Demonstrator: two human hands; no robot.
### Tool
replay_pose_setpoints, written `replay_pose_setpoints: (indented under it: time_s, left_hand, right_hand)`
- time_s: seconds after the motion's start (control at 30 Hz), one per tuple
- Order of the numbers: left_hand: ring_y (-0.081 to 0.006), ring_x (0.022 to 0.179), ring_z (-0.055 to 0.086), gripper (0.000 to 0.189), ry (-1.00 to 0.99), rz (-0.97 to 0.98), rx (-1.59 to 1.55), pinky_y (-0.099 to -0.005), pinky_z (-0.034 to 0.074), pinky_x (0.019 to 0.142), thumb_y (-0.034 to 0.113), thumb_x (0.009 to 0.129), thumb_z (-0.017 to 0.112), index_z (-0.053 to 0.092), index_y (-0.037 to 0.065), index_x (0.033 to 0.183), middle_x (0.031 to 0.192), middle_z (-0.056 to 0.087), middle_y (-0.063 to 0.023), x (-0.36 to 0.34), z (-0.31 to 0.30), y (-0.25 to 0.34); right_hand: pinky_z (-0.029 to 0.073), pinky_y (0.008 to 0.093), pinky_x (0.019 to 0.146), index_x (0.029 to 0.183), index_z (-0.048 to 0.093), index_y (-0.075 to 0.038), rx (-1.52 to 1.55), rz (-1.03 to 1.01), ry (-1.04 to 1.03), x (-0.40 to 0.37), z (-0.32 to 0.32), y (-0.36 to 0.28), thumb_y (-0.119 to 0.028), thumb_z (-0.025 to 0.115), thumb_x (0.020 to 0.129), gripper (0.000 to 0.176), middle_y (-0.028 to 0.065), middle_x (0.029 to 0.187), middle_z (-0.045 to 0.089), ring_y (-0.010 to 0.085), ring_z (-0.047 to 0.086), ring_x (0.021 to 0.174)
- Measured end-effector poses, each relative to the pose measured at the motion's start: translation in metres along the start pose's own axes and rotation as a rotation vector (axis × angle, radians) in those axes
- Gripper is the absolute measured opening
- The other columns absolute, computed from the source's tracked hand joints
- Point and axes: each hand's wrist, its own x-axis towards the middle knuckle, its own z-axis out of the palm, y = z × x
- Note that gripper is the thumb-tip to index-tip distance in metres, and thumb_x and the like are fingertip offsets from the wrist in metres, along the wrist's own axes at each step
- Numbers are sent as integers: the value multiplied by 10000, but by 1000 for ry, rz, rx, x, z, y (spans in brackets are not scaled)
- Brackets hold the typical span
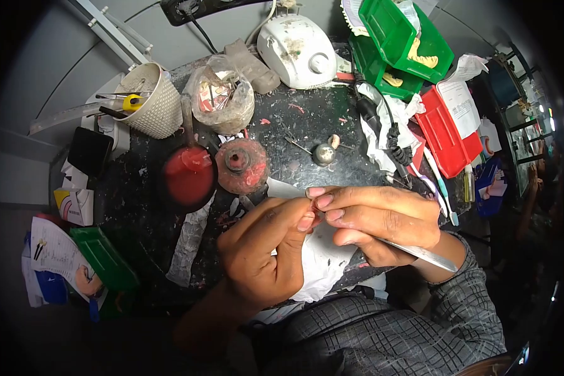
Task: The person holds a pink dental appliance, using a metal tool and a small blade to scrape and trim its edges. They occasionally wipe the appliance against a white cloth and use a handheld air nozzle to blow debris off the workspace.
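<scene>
Left hand [263, 250] curled, thumb and fingertips pinched on small pink piece [318, 217], which is mostly hidden. Right hand [382, 220] closed round metal tool [423, 254], handle trailing past wrist, fingertips touching left's. White paper [323, 263] just beneath both.

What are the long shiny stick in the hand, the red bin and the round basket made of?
The stick in the right hand looks like metal: silvery, smooth, with a bright glint. The red bin seems to be hard plastic: even colour, slightly glossy, thin moulded walls. The basket looks like cream plastic or woven fibre, with a matte patterned wall; I cannot tell which.
</scene>
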Motion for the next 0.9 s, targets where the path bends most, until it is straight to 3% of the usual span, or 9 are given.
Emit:
replay_pose_setpoints:
  time_s: [0.03,0.27,0.6,0.9]
  left_hand:
    - [-168,683,661,138,-4,-7,0,-266,509,596,-59,958,570,681,-113,1019,812,685,-158,1,0,1]
    - [-172,679,658,126,6,13,5,-268,505,588,-65,950,577,675,-121,1007,807,683,-163,0,0,-2]
    - [-235,700,685,93,9,132,124,-307,542,624,-82,924,595,662,-121,974,815,685,-186,3,1,-5]
    - [-237,705,683,92,2,126,101,-309,543,632,-102,907,597,663,-117,968,801,681,-178,4,0,-5]
  right_hand:
    - [629,381,830,1058,681,49,-10,-7,16,0,1,1,-32,810,797,302,204,1059,719,303,730,1008]
    - [626,384,826,1047,688,53,3,11,15,0,0,0,-17,805,800,282,209,1057,718,309,732,997]
    - [612,363,770,948,714,93,279,142,144,0,3,10,51,745,841,118,230,934,718,301,740,870]
    - [600,323,780,939,706,74,553,418,178,-1,3,5,13,693,911,68,214,973,724,237,729,900]
